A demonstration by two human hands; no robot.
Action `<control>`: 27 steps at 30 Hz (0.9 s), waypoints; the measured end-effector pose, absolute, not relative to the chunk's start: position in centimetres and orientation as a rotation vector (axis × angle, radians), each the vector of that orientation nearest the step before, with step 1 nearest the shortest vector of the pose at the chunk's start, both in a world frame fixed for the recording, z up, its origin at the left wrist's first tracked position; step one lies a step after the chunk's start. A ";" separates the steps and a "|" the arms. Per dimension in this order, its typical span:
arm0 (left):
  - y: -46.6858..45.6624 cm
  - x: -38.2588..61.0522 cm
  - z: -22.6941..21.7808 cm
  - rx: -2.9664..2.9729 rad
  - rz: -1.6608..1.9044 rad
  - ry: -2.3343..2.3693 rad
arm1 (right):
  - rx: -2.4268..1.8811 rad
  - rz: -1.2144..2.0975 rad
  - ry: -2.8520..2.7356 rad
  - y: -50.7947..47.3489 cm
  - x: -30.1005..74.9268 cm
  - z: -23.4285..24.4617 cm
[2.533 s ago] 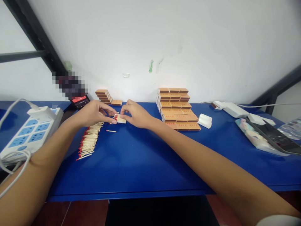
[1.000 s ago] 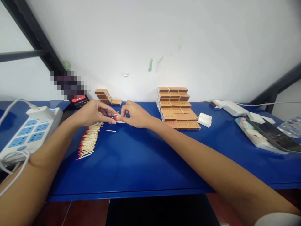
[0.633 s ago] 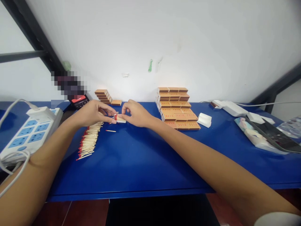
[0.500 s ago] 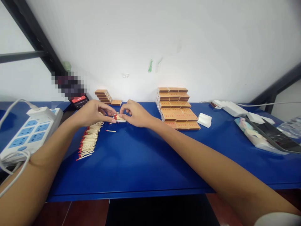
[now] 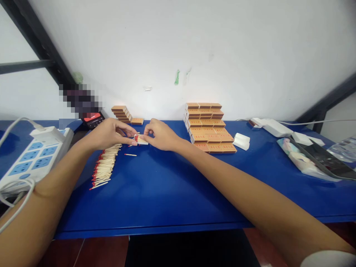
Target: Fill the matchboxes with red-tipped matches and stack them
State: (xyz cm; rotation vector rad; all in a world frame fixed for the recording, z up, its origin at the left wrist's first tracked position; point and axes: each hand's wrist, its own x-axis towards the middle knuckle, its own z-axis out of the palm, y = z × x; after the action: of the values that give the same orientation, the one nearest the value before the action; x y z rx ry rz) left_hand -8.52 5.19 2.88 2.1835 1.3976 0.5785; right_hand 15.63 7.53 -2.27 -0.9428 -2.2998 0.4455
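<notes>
On the blue table (image 5: 155,193), my left hand (image 5: 107,132) and my right hand (image 5: 161,134) meet at a small white matchbox tray (image 5: 141,139) filled with red-tipped matches. Both hands pinch the tray between thumb and fingers, the left at its left end, the right at its right end. A long heap of loose matches (image 5: 105,167) lies under and in front of my left wrist. One single match (image 5: 130,154) lies apart, just in front of the tray.
A stepped stack of orange matchboxes (image 5: 210,128) stands right of my right hand, with white inner trays (image 5: 241,141) beside it. A smaller stack (image 5: 124,114) sits by the wall. A power strip (image 5: 33,155) lies far left; white adapters and plastic bags (image 5: 314,159) far right.
Almost nothing differs. My right fingers shifted slightly on the tray's end; the tray and my left hand stayed put.
</notes>
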 end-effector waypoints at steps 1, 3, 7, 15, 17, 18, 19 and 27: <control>5.2 -8.5 2.8 2.187 0.575 1.390 | -0.947 0.447 -2.303 7.5 15.6 -2.3; 5.2 -8.6 2.8 2.187 0.566 1.387 | -0.920 0.457 -2.309 7.5 15.7 -2.2; 5.2 -8.6 2.9 2.176 0.576 1.399 | -0.775 0.515 -2.358 7.6 15.9 -2.1; 5.2 -8.6 3.0 2.170 0.565 1.407 | -0.692 0.524 -2.381 7.6 16.1 -2.0; 5.2 -8.5 3.1 2.177 0.549 1.414 | -0.695 0.522 -2.384 7.7 16.2 -2.0; 5.1 -8.5 3.1 2.179 0.542 1.421 | -0.710 0.524 -2.371 7.7 16.2 -2.0; 5.1 -8.5 3.1 2.178 0.536 1.430 | -0.731 0.526 -2.353 7.8 16.2 -2.0; 5.0 -8.4 3.1 2.143 0.582 1.428 | -0.842 0.502 -2.291 8.0 16.2 -2.2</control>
State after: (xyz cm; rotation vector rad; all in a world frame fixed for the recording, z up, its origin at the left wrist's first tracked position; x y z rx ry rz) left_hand -8.37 4.97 3.14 2.1432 1.4276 0.5820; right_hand 16.18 7.96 -2.22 -0.8420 -2.2910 0.5015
